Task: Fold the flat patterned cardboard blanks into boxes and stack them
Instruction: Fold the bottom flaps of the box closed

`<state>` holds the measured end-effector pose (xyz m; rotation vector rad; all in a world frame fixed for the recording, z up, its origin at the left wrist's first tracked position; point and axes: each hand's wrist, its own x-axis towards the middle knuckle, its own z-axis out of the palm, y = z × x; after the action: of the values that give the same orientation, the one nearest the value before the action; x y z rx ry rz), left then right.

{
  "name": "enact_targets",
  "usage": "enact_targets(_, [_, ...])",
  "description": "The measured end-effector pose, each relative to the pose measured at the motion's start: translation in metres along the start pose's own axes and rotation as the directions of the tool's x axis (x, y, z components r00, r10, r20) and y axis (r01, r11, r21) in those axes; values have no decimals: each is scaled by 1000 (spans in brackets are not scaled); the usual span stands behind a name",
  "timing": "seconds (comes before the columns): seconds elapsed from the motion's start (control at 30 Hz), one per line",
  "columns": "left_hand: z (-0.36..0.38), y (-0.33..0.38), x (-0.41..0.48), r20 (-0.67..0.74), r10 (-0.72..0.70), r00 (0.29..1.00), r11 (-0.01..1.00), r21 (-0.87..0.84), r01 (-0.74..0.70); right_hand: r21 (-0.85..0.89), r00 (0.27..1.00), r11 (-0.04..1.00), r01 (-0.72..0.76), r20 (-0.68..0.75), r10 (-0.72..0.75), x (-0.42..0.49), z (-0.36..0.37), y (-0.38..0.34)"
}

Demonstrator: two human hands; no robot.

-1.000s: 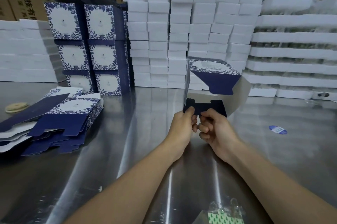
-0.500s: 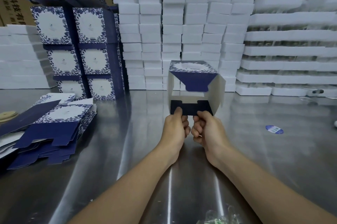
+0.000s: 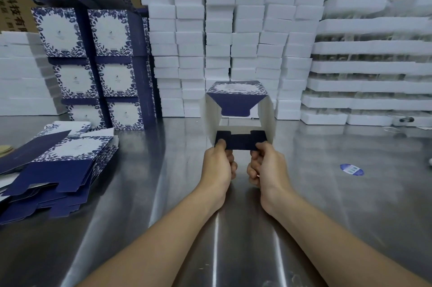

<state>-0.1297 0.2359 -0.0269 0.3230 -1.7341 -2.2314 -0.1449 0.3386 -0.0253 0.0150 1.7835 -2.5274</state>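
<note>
A half-formed blue-and-white patterned box is held up over the middle of the steel table, its open end facing me. My left hand pinches the left end of its dark blue lower flap and my right hand pinches the right end. A pile of flat blanks lies at the left. Folded boxes stand stacked in two columns at the back left.
Tall stacks of white foam blocks line the back of the table, with white trays at the right and more white stacks at far left. A blue oval sticker lies on the table at right. Brown cartons stand behind.
The blank has opened from a skewed shape into a square tube facing me. My hands have spread apart along the lower flap. The view has shifted slightly.
</note>
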Motion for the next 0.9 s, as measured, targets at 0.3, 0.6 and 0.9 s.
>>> enact_targets(0.3, [-3,-2,4,-56,22,998,1000,-10,-23,-48,997,999,25,-66,-28,-1,-2,0])
enact_targets(0.6, [-1,-2,-4,-45,55,997,997,52,-53,-185,979,971,149,-111,-171,3,-14,1])
enact_targets(0.9, [-2,2,-9,-3,6,1000,999,37,-6,-84,997,995,51,-48,-55,-1,-12,-5])
